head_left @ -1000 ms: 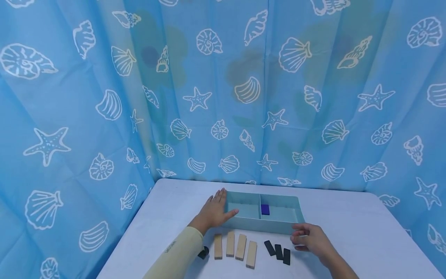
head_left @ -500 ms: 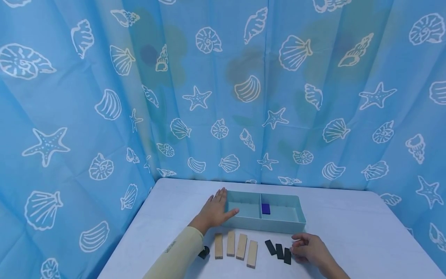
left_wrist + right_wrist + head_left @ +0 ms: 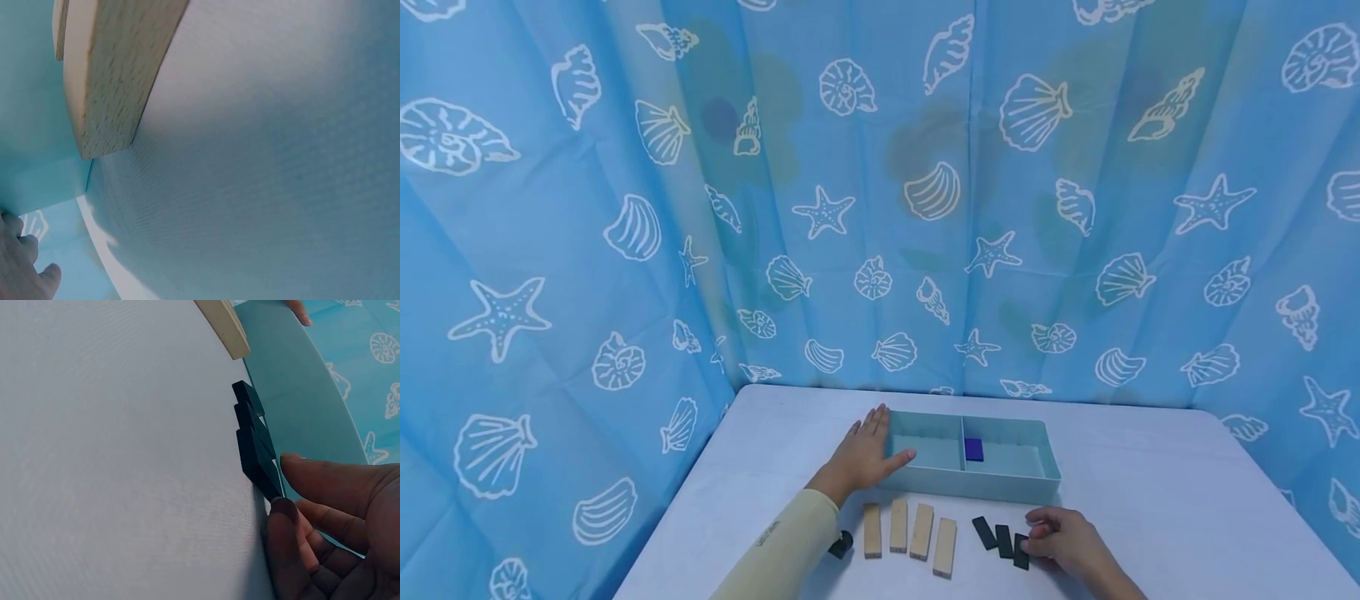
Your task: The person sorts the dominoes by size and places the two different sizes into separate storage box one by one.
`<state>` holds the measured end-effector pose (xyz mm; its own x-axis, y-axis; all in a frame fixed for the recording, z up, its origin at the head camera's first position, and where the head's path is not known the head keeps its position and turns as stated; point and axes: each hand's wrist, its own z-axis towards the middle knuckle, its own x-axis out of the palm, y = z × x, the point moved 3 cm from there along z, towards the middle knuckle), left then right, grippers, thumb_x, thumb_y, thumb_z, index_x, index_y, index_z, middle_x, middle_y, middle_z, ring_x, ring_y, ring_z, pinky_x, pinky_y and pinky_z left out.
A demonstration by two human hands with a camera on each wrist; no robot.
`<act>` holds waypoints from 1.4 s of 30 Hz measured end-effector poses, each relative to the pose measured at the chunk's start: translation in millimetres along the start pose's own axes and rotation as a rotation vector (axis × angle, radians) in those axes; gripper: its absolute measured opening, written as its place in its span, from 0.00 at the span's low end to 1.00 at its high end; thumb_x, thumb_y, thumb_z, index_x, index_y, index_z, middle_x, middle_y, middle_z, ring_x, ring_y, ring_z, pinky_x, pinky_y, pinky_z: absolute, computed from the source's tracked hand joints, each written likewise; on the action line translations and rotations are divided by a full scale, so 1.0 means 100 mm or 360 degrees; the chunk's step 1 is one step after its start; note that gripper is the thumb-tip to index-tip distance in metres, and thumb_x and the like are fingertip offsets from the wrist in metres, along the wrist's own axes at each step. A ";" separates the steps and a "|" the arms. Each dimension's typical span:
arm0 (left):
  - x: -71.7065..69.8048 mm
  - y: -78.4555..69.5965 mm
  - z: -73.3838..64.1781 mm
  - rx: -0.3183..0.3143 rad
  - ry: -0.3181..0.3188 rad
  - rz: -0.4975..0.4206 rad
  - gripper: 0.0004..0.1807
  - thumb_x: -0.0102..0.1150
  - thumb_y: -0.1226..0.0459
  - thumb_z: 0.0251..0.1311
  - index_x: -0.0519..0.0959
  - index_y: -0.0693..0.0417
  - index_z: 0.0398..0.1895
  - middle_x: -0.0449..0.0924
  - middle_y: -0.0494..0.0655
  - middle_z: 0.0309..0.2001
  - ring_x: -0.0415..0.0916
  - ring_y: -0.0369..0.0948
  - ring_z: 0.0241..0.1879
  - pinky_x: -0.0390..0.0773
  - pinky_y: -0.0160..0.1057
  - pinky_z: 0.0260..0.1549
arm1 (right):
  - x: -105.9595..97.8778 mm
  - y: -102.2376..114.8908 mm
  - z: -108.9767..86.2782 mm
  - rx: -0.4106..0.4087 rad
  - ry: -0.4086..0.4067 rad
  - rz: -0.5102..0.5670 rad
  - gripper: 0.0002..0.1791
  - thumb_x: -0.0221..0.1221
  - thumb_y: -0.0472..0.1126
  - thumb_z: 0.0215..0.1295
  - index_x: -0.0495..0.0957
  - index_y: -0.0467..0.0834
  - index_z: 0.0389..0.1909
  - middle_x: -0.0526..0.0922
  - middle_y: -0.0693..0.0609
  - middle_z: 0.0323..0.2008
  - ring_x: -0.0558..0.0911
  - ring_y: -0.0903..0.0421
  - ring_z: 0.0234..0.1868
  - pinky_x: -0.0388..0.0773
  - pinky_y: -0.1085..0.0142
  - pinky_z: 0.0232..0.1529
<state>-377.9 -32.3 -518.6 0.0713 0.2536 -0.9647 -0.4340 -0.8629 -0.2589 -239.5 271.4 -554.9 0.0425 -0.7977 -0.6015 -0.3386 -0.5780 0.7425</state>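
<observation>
My left hand [image 3: 862, 454] rests against the left end of a pale teal two-part box [image 3: 970, 482], fingers straight along its side and thumb over the front rim. My right hand [image 3: 1067, 537] is at the rightmost of three flat black blocks [image 3: 1021, 553]. In the right wrist view, thumb [image 3: 319, 478] and forefinger [image 3: 284, 531] pinch the near end of that black block [image 3: 256, 459], which lies on the cloth. A purple block [image 3: 973, 450] lies in the box's right compartment, against the divider.
Several pale wooden blocks [image 3: 922, 532] lie in a row before the box. A dark round-topped piece [image 3: 841, 545] sits beside my left sleeve [image 3: 786, 542], partly hidden. White cloth covers the table [image 3: 1142, 475]; a blue shell-print curtain [image 3: 880, 250] hangs behind.
My right hand has come down and left from the box's front right corner to the rightmost black block. My left hand has stayed on the box.
</observation>
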 end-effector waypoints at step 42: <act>0.03 0.00 0.01 -0.0008 -0.0016 -0.0028 0.54 0.39 0.30 0.63 0.44 0.59 0.77 0.41 0.52 0.77 0.40 0.48 0.75 0.46 0.53 0.69 | 0.05 0.08 -0.12 -0.0063 0.0074 -0.0242 0.22 0.75 0.41 0.46 0.83 0.39 0.44 0.81 0.50 0.36 0.77 0.52 0.35 0.75 0.52 0.42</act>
<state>-378.2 -30.8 -521.6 0.0698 0.2729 -0.9595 -0.4280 -0.8606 -0.2759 -231.1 260.7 -548.3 0.1340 -0.7071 -0.6943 -0.2878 -0.6982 0.6555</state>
